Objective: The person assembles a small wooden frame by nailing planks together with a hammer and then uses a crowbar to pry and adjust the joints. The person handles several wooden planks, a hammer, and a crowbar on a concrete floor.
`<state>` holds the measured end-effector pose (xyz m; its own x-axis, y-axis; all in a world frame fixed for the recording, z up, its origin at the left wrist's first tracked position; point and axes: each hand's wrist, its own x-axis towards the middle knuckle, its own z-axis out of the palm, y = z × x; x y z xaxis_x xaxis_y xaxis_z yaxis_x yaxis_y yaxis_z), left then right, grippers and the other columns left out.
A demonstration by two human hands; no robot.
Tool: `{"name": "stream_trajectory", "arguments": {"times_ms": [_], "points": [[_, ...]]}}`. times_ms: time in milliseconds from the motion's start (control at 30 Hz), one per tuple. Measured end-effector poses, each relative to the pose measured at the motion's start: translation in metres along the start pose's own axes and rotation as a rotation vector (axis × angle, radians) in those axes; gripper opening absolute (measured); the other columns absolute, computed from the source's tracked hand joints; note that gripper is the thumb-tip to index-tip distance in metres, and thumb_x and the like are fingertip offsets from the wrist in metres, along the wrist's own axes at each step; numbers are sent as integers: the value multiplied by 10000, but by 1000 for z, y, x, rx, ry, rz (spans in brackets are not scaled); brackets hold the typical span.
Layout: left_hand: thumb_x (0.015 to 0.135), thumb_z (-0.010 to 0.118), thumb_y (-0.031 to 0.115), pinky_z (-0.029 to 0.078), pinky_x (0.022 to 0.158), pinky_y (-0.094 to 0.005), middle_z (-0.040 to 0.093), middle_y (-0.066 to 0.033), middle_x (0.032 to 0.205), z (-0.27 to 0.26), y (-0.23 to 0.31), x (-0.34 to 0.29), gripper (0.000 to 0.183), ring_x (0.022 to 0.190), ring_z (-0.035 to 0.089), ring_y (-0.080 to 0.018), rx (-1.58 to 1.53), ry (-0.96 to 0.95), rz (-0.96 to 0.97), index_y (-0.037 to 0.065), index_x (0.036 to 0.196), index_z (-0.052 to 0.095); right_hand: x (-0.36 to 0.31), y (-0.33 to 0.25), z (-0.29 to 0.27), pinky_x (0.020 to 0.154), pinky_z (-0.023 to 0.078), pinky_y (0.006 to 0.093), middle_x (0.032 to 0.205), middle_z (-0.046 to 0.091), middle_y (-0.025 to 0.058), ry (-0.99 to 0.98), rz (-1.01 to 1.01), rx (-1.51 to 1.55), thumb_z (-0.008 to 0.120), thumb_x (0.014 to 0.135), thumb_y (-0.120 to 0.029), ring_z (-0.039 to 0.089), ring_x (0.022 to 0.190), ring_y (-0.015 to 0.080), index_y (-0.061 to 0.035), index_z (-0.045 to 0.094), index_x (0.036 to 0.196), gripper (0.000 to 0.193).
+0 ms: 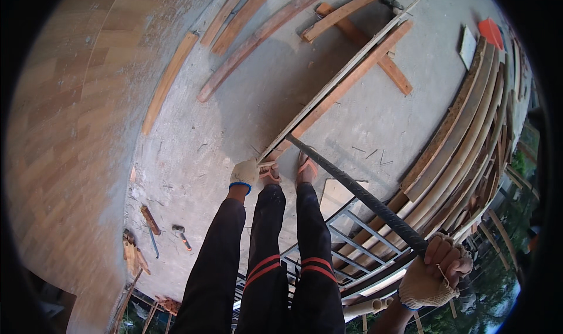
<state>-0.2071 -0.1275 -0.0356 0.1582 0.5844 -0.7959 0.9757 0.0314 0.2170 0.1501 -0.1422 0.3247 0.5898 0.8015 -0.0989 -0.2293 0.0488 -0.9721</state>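
In my right hand [437, 272], wearing a knitted glove with bare fingertips, is one end of a long dark ribbed bar [358, 190]. Its far end meets the side of a brown wooden beam [331, 102] near my feet. A thin pale board [319, 98] runs lengthwise against that beam. My gloved left hand [245, 173], with a blue cuff, closes on the near end of the pale board; its fingers are mostly hidden. Beneath the beam's far part lies a wooden crosspiece [396, 75].
Long boards [457, 149] are stacked along the right. Loose beams [252, 55] lie ahead, near a wood-patterned wall [70, 117]. A hammer [182, 237] rests on the concrete floor [176, 187] at left. A metal grille [366, 240] is beside my legs. Nails [372, 154] are scattered about.
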Motion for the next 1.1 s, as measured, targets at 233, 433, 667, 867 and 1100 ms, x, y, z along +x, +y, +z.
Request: {"name": "stream_trajectory", "arguments": {"times_ms": [233, 433, 667, 867, 1100], "points": [[893, 568, 244, 540, 790, -526, 702, -237, 906, 5, 7, -6, 260, 878, 681, -433, 17, 46, 65, 26, 1014, 643, -41, -49, 72, 613, 375, 341, 551, 289, -49, -126, -109, -32, 536, 941, -170, 342, 525, 115, -136, 502, 744, 202], [895, 579, 242, 533, 776, -534, 700, -233, 892, 10, 7, -6, 236, 875, 677, -435, -68, 79, 47, 34, 994, 631, -50, -58, 80, 547, 348, 270, 538, 320, -46, 174, -164, -154, 524, 898, -116, 328, 488, 88, -144, 483, 773, 134], [893, 584, 252, 523, 792, -539, 699, -233, 917, 11, 2, -6, 241, 890, 675, -428, -13, 53, 103, 38, 1002, 611, -70, 33, 80, 493, 334, 259, 541, 352, -37, 67, -168, -21, 581, 922, -81, 344, 465, 85, -80, 539, 907, 44], [896, 591, 256, 520, 810, -532, 700, -229, 948, -3, -4, 3, 266, 918, 671, -426, 11, -7, 89, 47, 1057, 623, -86, 27, -17, 512, 360, 272, 546, 385, -27, 252, -79, -104, 617, 914, -130, 378, 489, 95, -88, 548, 928, 83], [921, 530, 347, 513, 838, -536, 699, -228, 996, -19, -38, 31, 350, 952, 662, -432, 1, 18, 87, 71, 1098, 655, -53, 77, -213, 663, 430, 331, 640, 326, 5, 740, 157, 70, 508, 921, -121, 380, 597, 154, -47, 502, 916, 74]]}}
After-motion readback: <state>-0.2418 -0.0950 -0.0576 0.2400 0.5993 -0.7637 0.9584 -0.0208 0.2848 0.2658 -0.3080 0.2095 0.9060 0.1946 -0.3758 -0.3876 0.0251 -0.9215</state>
